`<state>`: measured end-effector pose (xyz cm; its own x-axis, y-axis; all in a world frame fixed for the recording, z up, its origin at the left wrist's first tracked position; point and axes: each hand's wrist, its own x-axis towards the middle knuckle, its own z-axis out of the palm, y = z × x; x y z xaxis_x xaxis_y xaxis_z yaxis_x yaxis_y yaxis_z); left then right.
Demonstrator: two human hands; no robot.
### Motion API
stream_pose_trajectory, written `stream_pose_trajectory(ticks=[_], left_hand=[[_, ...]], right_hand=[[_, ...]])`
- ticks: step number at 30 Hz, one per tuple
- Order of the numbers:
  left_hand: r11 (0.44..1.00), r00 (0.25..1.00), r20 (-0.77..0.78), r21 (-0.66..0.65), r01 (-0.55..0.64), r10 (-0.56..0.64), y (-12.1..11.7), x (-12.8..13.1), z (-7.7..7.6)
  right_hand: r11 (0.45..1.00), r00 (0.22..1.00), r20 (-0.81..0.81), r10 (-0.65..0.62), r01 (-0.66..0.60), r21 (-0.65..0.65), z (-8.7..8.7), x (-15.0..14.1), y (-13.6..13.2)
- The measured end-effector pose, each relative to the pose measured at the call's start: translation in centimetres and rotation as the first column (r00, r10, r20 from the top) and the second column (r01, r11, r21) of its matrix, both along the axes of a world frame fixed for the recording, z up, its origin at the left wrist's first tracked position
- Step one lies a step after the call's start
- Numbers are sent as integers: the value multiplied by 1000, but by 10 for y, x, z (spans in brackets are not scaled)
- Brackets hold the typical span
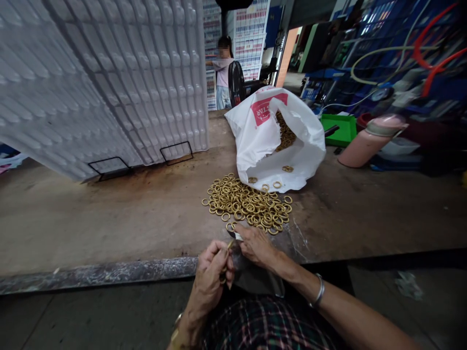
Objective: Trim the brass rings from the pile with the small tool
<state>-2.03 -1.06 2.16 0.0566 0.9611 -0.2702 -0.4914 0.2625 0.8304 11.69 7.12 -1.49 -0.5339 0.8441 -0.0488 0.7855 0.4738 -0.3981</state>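
Observation:
Near the table's front edge, my left hand is closed with a brass-coloured ring pinched upright between thumb and fingers. More rings seem to be tucked in the curled fingers below. Just right of it, my right hand is closed around a small dark-tipped tool with a white part; its exact kind cannot be made out. The tool points left, above the held ring and apart from it. Directly beyond both hands lies a heap of loose brass-coloured rings on the wooden table.
Behind the heap, a torn white sack lies open with more rings inside. Tall stacked white plastic trays stand at the left beside black wire stands. A pink bottle and a green tray are at the right. A person stands far back.

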Motion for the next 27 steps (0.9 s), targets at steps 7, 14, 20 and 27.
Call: stream_pose_trajectory(ticks=[7,14,20,27], left_hand=[[979,974,141,-119,-164,180,5,-11,-14],[981,967,188,-122,-153,174,4,-12,-13],[979,949,276,-176,-107,153,7,-14,-11],[972,926,335,-206,-109,175,10,-16,-18]], right_hand=[[993,991,-119,-59,71,99,4,-4,5],[987,992,51,-115,108,117,9,-12,9],[990,989,90,-114,105,98,11,-13,8],[990,996,27,-88,84,112,6,-10,12]])
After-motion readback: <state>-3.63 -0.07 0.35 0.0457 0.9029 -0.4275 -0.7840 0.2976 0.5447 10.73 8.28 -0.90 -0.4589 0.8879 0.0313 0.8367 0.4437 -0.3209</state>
